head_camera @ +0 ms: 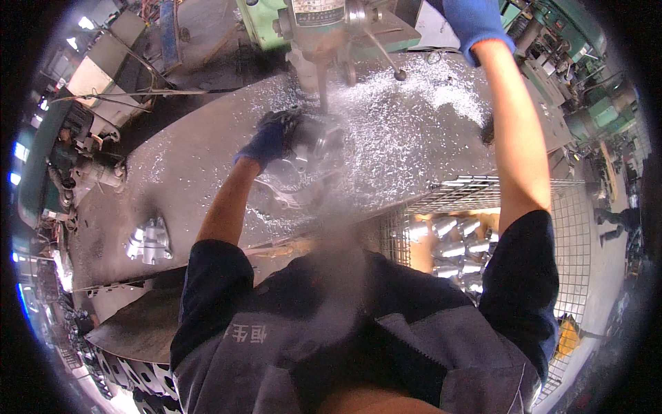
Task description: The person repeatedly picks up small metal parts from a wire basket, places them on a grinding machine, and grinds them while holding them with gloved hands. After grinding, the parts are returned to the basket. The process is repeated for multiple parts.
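Observation:
My left hand (276, 133), in a dark blue work glove, grips the far left side of an aluminium casting (295, 178) on the metal worktable (201, 139). A smudge over the middle of the view blurs the casting. Above it, the spindle and bit (322, 85) of a drill press (318, 39) point down; whether the bit touches the casting cannot be made out. My right hand (475, 23), in a blue glove, is raised at the top edge, right of the drill head. Its fingers are cut off by the frame. The ball-ended feed lever (385, 56) hangs to its left.
Bright metal chips (408, 124) cover much of the table beneath the drill. Another aluminium casting (150, 241) stands on the table at left. By my right arm, a wire mesh basket (569, 243) holds several shiny castings (452, 243). More machines (595, 111) stand at right.

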`<state>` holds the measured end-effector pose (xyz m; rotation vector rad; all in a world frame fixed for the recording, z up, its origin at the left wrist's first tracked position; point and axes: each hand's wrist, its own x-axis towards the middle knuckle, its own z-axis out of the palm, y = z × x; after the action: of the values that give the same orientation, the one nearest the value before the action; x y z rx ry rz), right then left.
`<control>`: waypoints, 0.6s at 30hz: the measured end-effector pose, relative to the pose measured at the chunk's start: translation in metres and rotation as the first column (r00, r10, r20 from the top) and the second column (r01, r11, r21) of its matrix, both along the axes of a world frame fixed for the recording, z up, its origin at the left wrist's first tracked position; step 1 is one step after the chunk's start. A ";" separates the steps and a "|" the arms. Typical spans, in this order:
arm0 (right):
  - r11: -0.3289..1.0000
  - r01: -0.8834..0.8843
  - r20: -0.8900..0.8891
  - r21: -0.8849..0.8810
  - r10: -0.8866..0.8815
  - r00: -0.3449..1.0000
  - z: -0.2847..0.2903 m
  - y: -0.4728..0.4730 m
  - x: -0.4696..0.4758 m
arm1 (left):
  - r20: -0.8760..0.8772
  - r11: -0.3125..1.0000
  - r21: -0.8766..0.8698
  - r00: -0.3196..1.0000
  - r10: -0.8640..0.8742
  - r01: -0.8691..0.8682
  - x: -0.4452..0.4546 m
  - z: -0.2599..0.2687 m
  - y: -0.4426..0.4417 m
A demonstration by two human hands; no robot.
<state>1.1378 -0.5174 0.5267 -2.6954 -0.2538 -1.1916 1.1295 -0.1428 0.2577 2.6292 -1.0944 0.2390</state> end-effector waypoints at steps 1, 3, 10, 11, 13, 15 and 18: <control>0.996 -0.012 0.002 -0.084 0.012 1.000 0.005 -0.009 0.020 | 0.022 0.999 0.030 0.999 -0.036 0.035 0.002 0.002 0.001; 0.968 -0.024 0.010 -0.251 0.027 1.000 0.012 -0.025 0.050 | 0.008 0.987 0.158 1.000 -0.021 0.020 0.010 0.000 0.003; 0.918 -0.095 -0.181 -0.386 0.026 0.983 0.042 -0.018 0.053 | -0.068 0.998 0.057 0.997 0.022 -0.018 0.052 -0.021 0.006; 0.956 -0.051 -0.233 -0.287 -0.019 0.972 0.045 -0.012 0.047 | -0.130 0.998 0.021 0.990 0.059 -0.057 0.056 -0.021 0.005; 0.989 -0.040 -0.228 -0.139 0.007 0.974 0.045 -0.005 0.032 | -0.084 0.995 0.056 0.993 0.084 -0.080 0.062 -0.021 0.003; 0.989 -0.091 -0.178 -0.116 0.070 0.982 0.041 -0.001 0.020 | -0.052 0.993 0.102 0.997 0.059 -0.054 0.067 -0.020 0.002; 0.988 -0.124 -0.164 -0.095 0.107 0.981 0.034 0.002 0.005 | -0.033 0.981 0.182 0.997 0.069 -0.062 0.076 -0.022 0.002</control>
<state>1.1427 -0.5151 0.5612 -2.8019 -0.4546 -0.9515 1.2053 -0.1407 0.2356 2.8200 -1.0644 0.1058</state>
